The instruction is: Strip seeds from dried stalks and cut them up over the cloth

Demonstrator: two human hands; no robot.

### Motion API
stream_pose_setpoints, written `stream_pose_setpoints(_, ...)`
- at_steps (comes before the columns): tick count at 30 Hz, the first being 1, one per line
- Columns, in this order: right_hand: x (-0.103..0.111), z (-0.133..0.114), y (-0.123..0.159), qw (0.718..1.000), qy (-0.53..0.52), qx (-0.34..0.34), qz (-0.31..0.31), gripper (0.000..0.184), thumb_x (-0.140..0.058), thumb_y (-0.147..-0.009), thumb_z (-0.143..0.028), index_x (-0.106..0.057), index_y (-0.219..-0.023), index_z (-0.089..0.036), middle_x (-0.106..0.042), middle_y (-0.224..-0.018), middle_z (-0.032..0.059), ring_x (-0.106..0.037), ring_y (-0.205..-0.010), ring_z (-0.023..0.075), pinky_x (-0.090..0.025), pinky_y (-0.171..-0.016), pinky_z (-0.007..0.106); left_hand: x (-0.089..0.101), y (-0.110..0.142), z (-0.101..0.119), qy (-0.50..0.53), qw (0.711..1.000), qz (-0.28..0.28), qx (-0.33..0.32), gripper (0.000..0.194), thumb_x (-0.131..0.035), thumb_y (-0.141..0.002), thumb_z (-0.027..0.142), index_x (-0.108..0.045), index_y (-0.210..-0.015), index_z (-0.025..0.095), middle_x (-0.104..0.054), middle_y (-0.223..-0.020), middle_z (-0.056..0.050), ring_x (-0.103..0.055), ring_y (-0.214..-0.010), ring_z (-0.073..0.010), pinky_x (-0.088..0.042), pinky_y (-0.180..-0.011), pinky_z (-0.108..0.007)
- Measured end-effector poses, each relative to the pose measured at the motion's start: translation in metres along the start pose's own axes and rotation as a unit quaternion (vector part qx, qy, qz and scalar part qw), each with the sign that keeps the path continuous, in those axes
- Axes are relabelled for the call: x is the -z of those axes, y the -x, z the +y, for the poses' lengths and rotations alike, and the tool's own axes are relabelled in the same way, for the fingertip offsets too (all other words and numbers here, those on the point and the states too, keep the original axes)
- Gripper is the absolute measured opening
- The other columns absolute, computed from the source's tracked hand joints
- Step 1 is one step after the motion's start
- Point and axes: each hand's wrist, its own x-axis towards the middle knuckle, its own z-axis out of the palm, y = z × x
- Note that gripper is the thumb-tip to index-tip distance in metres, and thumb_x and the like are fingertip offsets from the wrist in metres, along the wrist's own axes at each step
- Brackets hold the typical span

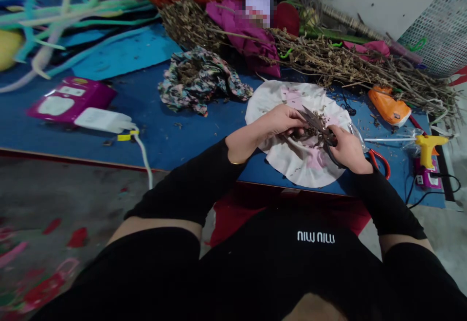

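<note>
Scissors (314, 119) sit in the person's right hand (346, 148), its fingers closed round the dark handles. The left hand (280, 120) is beside the blades, fingers curled together at some dried leaves (304, 135); whether they pinch any, one cannot tell. Both hands are over a white cloth (260, 103) on the blue table (193, 143), dried stems (359, 63) piled beyond.
</note>
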Motion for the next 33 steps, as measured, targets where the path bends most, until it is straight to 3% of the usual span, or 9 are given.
stream_pose_setpoints(6,-0.002,0.000,0.000,1.000,0.006,0.000,-0.002,0.048,-0.053,-0.087,-0.029,-0.062,-0.132,-0.016,-0.074,-0.112,0.0162,-0.068,-0.096,0.0310,-0.046,-0.077,0.036,0.006,0.001,0.001,-0.006,1.000,0.006,0.018,0.007,-0.078,-0.086,0.019,-0.079,-0.081,0.015,-0.072,-0.071,-0.004,-0.044,-0.042,-0.0040,-0.031,-0.042,-0.022)
stream_pose_setpoints(12,-0.003,0.001,-0.001,1.000,0.002,-0.005,0.006,0.046,-0.053,-0.087,-0.030,-0.064,-0.129,-0.016,-0.076,-0.105,0.0152,-0.068,-0.091,0.0308,-0.046,-0.075,0.035,0.004,0.004,0.006,-0.007,1.000,0.019,0.017,0.023,-0.076,-0.089,0.016,-0.069,-0.067,0.014,-0.065,-0.062,-0.002,-0.045,-0.042,-0.0042,-0.031,-0.044,-0.022)
stream_pose_setpoints(20,-0.002,0.003,-0.001,0.999,-0.015,-0.014,0.043,0.051,-0.057,-0.087,-0.036,-0.062,-0.135,-0.018,-0.074,-0.113,0.0143,-0.067,-0.091,0.0297,-0.048,-0.077,0.037,0.000,0.001,0.003,0.055,0.996,0.066,0.002,0.012,-0.073,-0.093,0.016,-0.074,-0.080,0.015,-0.069,-0.068,-0.002,-0.050,-0.046,-0.0045,-0.037,-0.046,-0.020)
stream_pose_setpoints(24,-0.003,0.003,0.000,0.999,-0.017,0.001,0.043,0.053,-0.056,-0.089,-0.038,-0.061,-0.137,-0.018,-0.074,-0.114,0.0142,-0.067,-0.092,0.0299,-0.048,-0.076,0.037,-0.004,0.001,0.003,0.038,0.998,0.049,0.000,0.018,-0.077,-0.090,0.020,-0.074,-0.073,0.014,-0.067,-0.063,-0.002,-0.050,-0.045,-0.0047,-0.040,-0.046,-0.020)
stream_pose_setpoints(28,-0.003,0.004,0.000,0.999,-0.013,0.015,0.031,0.052,-0.054,-0.089,-0.037,-0.061,-0.136,-0.017,-0.074,-0.116,0.0152,-0.067,-0.092,0.0300,-0.047,-0.076,0.036,-0.006,0.001,0.003,0.030,0.999,0.025,-0.002,0.006,-0.079,-0.088,0.017,-0.078,-0.082,0.015,-0.069,-0.064,-0.002,-0.048,-0.044,-0.0044,-0.039,-0.045,-0.019)
stream_pose_setpoints(33,-0.005,0.004,0.000,1.000,-0.004,0.014,0.022,0.047,-0.053,-0.087,-0.032,-0.063,-0.131,-0.017,-0.075,-0.111,0.0152,-0.067,-0.091,0.0301,-0.045,-0.074,0.035,-0.002,0.003,0.005,0.017,0.999,0.036,0.022,0.007,-0.077,-0.088,0.016,-0.079,-0.081,0.015,-0.072,-0.069,-0.003,-0.050,-0.045,-0.0051,-0.039,-0.045,-0.020)
